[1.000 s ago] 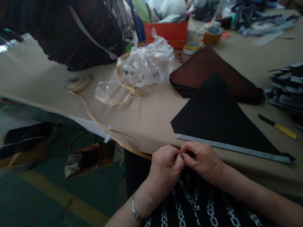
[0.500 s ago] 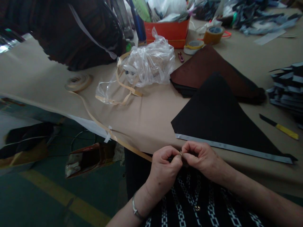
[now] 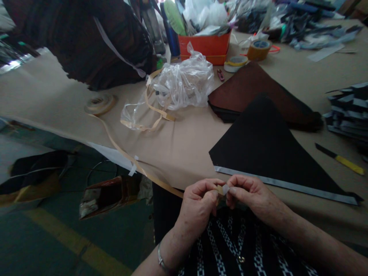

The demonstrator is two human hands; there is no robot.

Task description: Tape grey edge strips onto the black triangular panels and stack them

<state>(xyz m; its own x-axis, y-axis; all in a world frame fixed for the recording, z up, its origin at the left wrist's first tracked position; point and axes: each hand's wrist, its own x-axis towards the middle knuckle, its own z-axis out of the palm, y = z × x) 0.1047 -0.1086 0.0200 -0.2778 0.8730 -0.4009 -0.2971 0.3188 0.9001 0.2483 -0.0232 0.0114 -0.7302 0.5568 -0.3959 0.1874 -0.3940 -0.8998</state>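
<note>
My left hand is closed in a pinch on the end of a tan tape strip, close to my body at the table's front edge. The strip runs back over the edge to a tape roll lying on the left. A pale, whitish bit shows at the tape's end, pinched between thumb and fingers of my right hand. Just beyond my hands lies a black, roughly triangular piece with a grey strip along its near edge.
Behind the black piece lies a dark brown stack. A utility knife and striped bundle are at right. A crumpled plastic bag, red box and tape rolls stand farther back. Below left is an open box.
My fingertips have drawn slightly apart, and the tape end with its whitish bit now shows between them. The whole view has shifted slightly; the things on the table stay put.
</note>
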